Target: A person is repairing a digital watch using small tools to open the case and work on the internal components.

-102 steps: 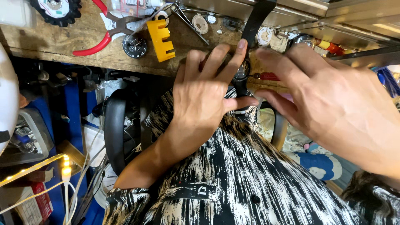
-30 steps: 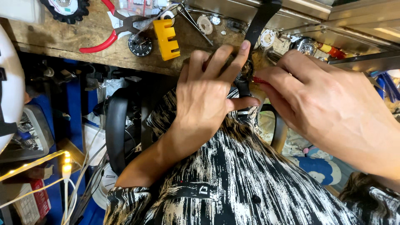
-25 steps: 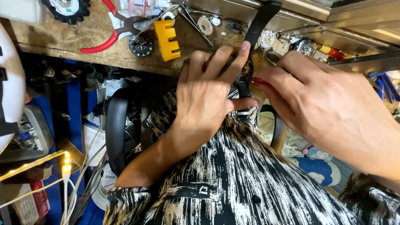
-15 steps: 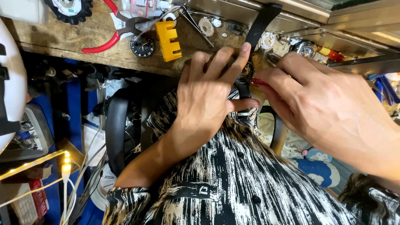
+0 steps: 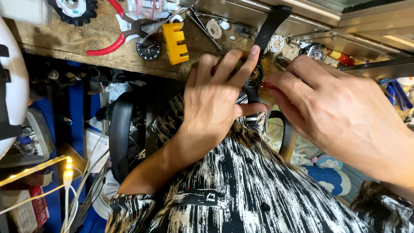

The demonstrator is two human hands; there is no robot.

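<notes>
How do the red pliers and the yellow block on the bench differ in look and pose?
The red pliers are long and thin with curved handles spread apart; the yellow block is short, chunky and notched. The pliers lie slanted across the bench; the block lies nearly straight. Both rest untouched, apart from the left hand and right hand.

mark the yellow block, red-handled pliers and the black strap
yellow block [image 5: 176, 43], head view, middle of its body
red-handled pliers [image 5: 113, 41], head view, lower red handle
black strap [image 5: 269, 26], head view, upper free stretch

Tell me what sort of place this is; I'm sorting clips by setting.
Probably a watch-repair workbench: a worn wooden bench carries red-handled pliers, a loose watch dial and small round parts.
</notes>
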